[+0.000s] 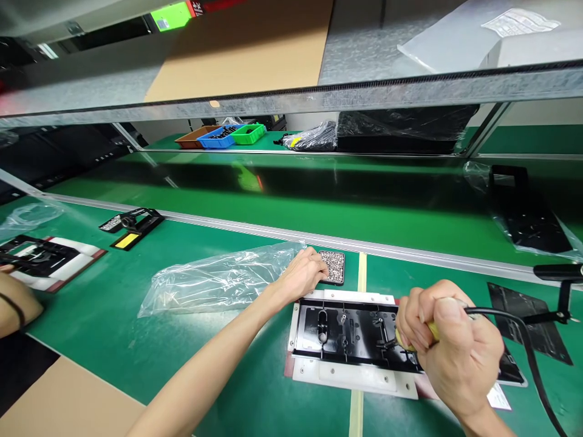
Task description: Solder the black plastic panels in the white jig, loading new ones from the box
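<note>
Fingers of the right hand (455, 346) close round a yellow-handled tool (404, 342), its tip just left of them at the black panel (357, 334) in a white fixture (314, 370). Those of the left hand (300, 273) bunch against the speckled tray (336, 267); whether they pinch anything is hidden. Keeping the tool square would likely serve best. Writing on the green label (171, 17) beyond is unreadable.
</note>
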### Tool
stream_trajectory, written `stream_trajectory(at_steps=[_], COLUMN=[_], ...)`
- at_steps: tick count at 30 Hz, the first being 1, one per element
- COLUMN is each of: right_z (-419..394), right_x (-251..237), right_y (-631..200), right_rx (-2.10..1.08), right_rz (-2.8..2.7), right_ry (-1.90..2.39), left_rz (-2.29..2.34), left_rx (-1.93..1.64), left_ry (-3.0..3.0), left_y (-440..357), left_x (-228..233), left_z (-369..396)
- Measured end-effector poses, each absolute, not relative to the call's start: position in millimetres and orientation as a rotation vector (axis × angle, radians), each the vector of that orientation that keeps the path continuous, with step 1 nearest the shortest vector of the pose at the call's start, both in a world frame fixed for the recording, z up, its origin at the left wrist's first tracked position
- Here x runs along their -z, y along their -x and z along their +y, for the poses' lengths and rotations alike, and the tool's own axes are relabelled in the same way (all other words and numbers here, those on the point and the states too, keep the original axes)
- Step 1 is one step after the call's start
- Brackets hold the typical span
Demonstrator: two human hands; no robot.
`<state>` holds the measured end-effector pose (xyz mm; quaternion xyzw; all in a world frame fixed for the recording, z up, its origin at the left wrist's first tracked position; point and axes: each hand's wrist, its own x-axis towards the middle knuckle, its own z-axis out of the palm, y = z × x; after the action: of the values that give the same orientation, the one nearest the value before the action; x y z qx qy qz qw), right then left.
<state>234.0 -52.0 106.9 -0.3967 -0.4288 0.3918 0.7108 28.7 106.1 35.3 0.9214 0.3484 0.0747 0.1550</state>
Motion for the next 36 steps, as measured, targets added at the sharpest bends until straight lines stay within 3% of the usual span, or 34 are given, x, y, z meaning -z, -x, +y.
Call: stream_trajectory(at_steps=[9,17,36], right_z=[-52.4,-49.4,-51.4], right_x=[-110.1,-111.4,-114.2], right_y=[-234.4,-232.6,-231.5], right_rx=[-0.861,-0.825,-0.829], right_rz=[-0.955,-0.988,-0.969], right_ry=[0.888,0.863,0.887], left_rz=[1.029,0.736,0.748], left_rx=[-0.349,-0.556,-0.581], left_ry=[-2.674,-2.506,-2.799], left_y=[-26.6,-20.3,-21.9], left_x=[-46.3,-75.9,-55.1], left_z=[99.0,8.8,-20.9])
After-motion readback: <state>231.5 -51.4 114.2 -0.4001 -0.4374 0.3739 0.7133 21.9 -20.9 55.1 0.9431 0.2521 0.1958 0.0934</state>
